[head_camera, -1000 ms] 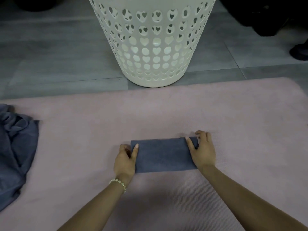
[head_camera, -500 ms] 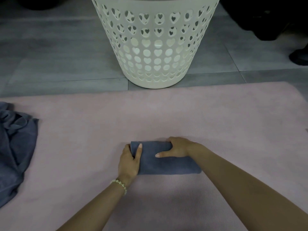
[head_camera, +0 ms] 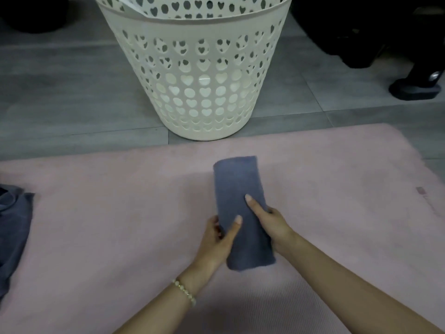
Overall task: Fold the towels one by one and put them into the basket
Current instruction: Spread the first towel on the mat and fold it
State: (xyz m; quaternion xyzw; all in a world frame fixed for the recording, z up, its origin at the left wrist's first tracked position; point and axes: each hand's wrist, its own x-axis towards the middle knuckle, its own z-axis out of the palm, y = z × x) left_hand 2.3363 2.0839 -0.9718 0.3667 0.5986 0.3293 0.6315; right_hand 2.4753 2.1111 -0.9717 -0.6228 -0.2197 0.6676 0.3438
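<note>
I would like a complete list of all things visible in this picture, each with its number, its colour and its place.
folded towel: one, grey-blue, at the middle of the mat, far end toward the basket
unfolded towels: a heap, number unclear, grey-blue, at the mat's left edge
basket: one, cream with heart-shaped holes, on the floor beyond the mat
mat: one, pink, on the floor
floor: grey tiles
dark objects: black, top right, too dark to identify
bracelet: one, pale beads, on the left wrist
left hand: grips the folded towel's left side
right hand: grips its right side
</note>
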